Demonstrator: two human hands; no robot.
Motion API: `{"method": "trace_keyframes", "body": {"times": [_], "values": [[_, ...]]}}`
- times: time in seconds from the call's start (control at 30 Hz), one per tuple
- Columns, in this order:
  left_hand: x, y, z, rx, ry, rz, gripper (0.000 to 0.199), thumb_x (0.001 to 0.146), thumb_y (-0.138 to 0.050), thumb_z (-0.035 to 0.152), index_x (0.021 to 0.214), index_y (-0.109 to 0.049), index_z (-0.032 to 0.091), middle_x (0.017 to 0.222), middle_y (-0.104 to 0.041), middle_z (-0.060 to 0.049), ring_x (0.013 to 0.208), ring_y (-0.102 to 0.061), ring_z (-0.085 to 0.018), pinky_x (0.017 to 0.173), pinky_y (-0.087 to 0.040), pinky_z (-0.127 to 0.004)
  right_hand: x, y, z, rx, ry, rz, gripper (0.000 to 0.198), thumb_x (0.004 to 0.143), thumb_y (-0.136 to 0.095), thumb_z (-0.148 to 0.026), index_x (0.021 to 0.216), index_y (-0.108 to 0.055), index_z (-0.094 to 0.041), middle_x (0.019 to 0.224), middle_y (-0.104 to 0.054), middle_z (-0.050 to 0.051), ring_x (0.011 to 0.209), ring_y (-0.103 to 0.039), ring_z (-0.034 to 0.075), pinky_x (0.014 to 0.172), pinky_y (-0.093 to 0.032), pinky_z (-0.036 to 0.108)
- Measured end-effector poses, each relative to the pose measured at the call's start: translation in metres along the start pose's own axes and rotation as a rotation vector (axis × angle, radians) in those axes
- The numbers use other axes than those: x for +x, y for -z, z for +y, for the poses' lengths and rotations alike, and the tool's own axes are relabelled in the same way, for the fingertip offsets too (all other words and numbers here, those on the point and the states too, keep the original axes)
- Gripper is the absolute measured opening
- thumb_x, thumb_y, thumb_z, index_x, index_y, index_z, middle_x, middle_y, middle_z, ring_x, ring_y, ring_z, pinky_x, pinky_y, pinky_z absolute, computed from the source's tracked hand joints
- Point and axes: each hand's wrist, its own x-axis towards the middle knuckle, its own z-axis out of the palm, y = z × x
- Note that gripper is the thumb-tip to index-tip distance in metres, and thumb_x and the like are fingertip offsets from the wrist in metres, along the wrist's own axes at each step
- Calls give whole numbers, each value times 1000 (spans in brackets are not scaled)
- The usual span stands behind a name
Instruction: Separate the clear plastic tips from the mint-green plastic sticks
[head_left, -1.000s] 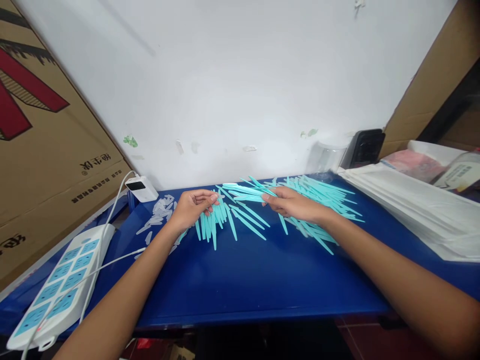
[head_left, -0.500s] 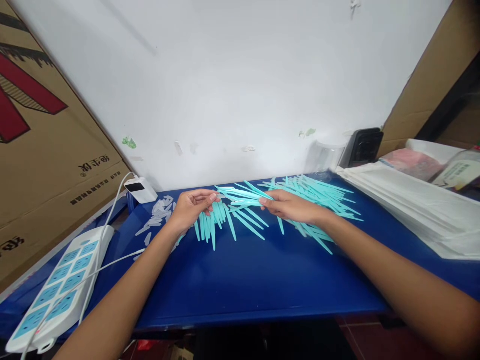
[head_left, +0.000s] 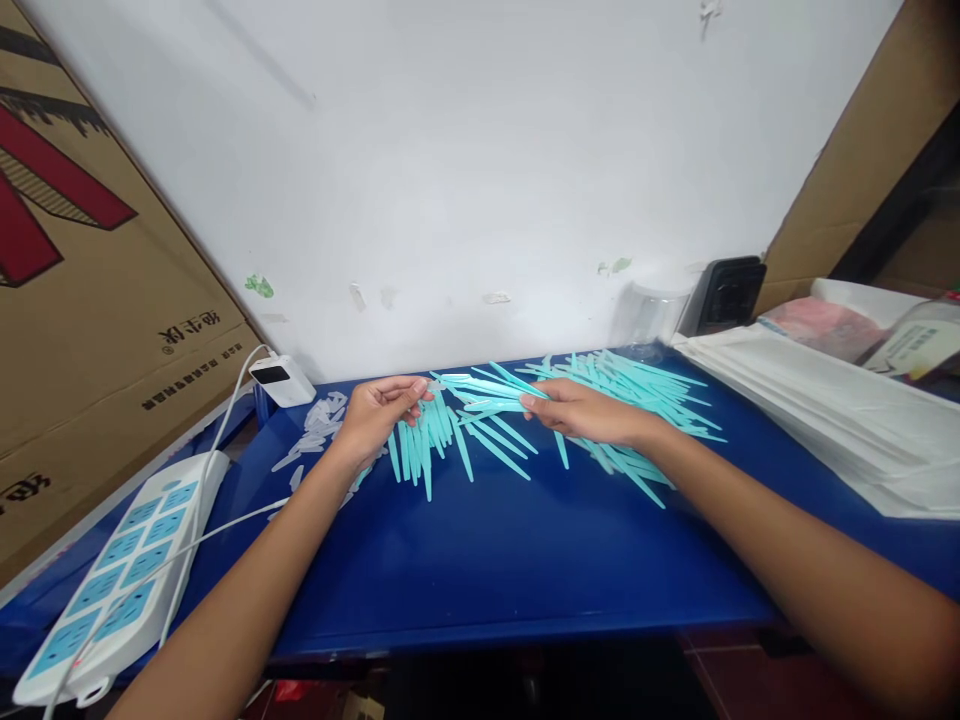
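Observation:
My right hand point(head_left: 574, 410) is closed round the tapered ends of a fanned bundle of turquoise eyebrow razors point(head_left: 491, 388), held above the table and pointing left. My left hand point(head_left: 379, 410) pinches a small clear blade cap point(head_left: 436, 385) at the left tips of that bundle; whether the cap sits on a razor I cannot tell. Below the hands lies a spread of turquoise razors point(head_left: 424, 445). A larger heap of razors point(head_left: 645, 390) lies behind and under my right hand. Left of my left hand is a pile of clear caps point(head_left: 321, 425).
The blue table point(head_left: 495, 570) meets a white wall. At left are a white power strip point(head_left: 124, 575), a cabled white device point(head_left: 282, 380) and a large cardboard box point(head_left: 112, 330). White foam sheets point(head_left: 825, 400), a clear container point(head_left: 656, 312) and a black object point(head_left: 726, 295) stand at right.
My left hand has shifted slightly left, and more of the clear cap shows beyond its fingertips. My right hand and the razor bundle have barely moved.

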Motion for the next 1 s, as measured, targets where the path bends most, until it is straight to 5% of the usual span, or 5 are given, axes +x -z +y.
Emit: {"method": "trace_keyframes", "body": {"times": [0.43, 1.0], "values": [[0, 2, 1, -34, -5, 13, 42, 73, -89, 43, 105, -82, 17, 107, -79, -13, 76, -66, -16, 62, -52, -26, -2, 1, -3, 0, -4, 5, 52, 98, -46, -68, 95, -60, -18, 70, -40, -3, 57, -33, 10, 51, -29, 25], [-6, 1, 6, 180, -62, -163, 37, 75, -87, 44, 103, -83, 19, 94, -80, -10, 68, -65, -17, 64, -54, -31, -3, -2, -4, -20, 2, -52, 51, 98, -46, -67, 93, -60, -19, 69, -42, -3, 57, -34, 11, 52, -31, 27]]}}
